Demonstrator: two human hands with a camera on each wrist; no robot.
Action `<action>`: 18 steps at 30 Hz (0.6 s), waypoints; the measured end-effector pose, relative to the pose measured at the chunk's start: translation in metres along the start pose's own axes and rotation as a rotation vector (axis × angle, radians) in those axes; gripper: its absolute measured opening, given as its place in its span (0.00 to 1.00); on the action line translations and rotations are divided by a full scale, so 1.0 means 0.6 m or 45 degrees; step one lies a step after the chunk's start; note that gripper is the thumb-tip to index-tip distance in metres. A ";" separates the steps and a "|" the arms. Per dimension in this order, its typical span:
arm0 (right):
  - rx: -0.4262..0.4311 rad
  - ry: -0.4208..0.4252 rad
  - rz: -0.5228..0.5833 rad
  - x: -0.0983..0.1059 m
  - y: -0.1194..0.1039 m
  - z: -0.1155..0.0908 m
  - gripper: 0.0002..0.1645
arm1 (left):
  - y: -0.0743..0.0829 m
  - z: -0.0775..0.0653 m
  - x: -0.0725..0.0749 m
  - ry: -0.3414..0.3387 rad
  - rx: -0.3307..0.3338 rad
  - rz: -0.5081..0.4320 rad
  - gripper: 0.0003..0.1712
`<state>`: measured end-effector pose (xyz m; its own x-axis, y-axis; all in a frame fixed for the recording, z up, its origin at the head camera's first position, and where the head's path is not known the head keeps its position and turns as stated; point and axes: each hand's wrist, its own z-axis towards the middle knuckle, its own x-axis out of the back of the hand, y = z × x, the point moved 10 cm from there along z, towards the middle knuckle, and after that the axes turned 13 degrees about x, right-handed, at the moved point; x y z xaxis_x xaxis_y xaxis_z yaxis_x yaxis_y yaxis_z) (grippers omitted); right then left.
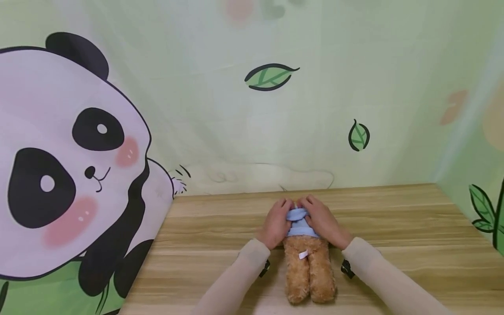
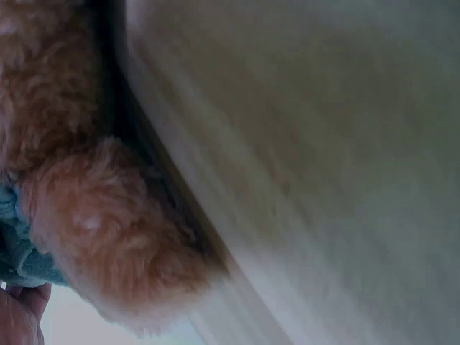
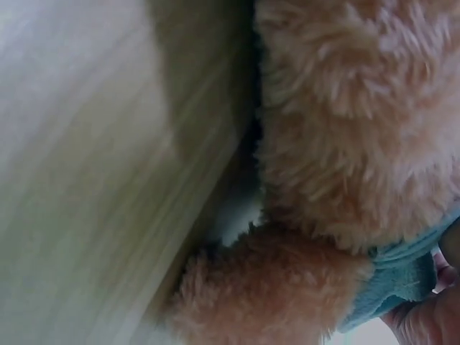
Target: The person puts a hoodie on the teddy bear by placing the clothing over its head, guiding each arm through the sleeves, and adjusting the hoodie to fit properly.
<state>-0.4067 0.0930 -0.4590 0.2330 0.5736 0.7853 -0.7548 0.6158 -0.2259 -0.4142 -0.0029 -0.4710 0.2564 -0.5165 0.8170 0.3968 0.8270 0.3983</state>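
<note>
A brown furry plush toy (image 1: 309,271) lies on the table with its two legs toward me and a small white tag (image 1: 303,254) between them. Light blue doll clothing (image 1: 301,229) covers its upper body, bunched in a fold near the top. My left hand (image 1: 277,224) grips the clothing's left side, fingers curled over the far end. On the other side my right hand (image 1: 325,222) grips it likewise, thumb against the cloth. Both hands mostly hide the toy's head end. Brown fur (image 2: 108,237) fills part of the left wrist view; bluish cloth (image 3: 395,284) shows in the right.
The wood-grain table (image 1: 393,245) extends on both sides of the toy. Behind it hangs a pale green cloth backdrop (image 1: 220,113) with printed leaves. A large printed panda (image 1: 118,105) covers the left side. Dark wrist devices (image 1: 347,268) sit beneath the sleeves.
</note>
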 end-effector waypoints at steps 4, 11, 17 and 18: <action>-0.002 0.021 0.010 -0.003 -0.004 -0.002 0.19 | 0.004 -0.007 0.008 0.079 -0.010 0.041 0.21; -0.055 0.033 -0.026 0.001 -0.006 -0.008 0.15 | -0.005 -0.011 0.020 0.042 -0.016 -0.034 0.19; -0.075 0.013 0.072 0.015 0.002 -0.012 0.16 | -0.021 -0.026 0.030 -0.149 0.064 -0.297 0.18; -0.080 -0.001 0.111 0.017 0.003 -0.014 0.16 | -0.024 -0.028 0.031 -0.164 0.081 -0.320 0.18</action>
<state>-0.4009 0.1044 -0.4563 0.1677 0.6261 0.7615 -0.7323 0.5962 -0.3290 -0.4002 -0.0282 -0.4688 0.0411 -0.6780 0.7339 0.3769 0.6908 0.6170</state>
